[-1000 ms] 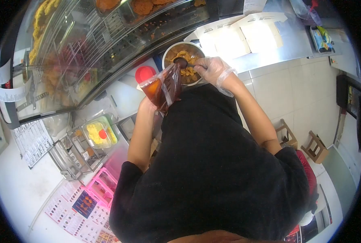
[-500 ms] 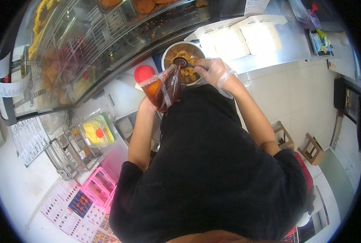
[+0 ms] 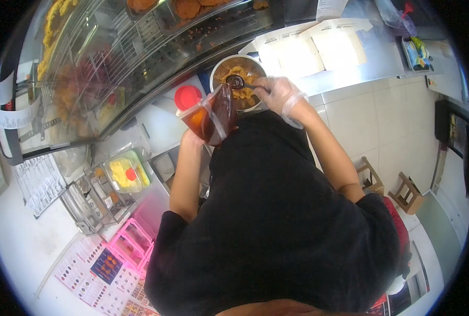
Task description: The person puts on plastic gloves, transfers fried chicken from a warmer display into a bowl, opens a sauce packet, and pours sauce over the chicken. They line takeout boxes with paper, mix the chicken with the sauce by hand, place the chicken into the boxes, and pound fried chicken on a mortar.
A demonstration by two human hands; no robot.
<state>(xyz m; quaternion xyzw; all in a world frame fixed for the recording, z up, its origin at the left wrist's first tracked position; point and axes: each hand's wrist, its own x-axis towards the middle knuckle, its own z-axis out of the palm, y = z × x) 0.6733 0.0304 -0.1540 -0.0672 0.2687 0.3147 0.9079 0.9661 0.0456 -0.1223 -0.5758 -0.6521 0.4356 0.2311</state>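
Observation:
My left hand (image 3: pixel 193 138) is wrapped round a clear plastic container of red-brown sauce (image 3: pixel 212 118), which is tilted toward a metal bowl (image 3: pixel 217 70). Its mouth is at a small dark ladle (image 3: pixel 235 81), which has dark sauce in it. My right hand (image 3: pixel 276 89), in a clear plastic glove, grips the ladle's handle and keeps it over the bowl. Golden-brown fried pieces (image 3: pixel 239 94) lie in the bowl beneath the ladle. Most of my left fingers are hidden behind the container.
A round red lid (image 3: pixel 187 98) is left of the bowl. Open white cardboard boxes (image 3: pixel 339 50) stand on the counter to the right. A glass display case (image 3: pixel 113 68) with fried food borders the upper left. A yellow-filled tub (image 3: pixel 125 174) and pink rack (image 3: pixel 131 245) are lower left.
The sauce container has tilted slightly and shifted a little, and more sauce shows in the ladle. My right hand stays almost still over the bowl.

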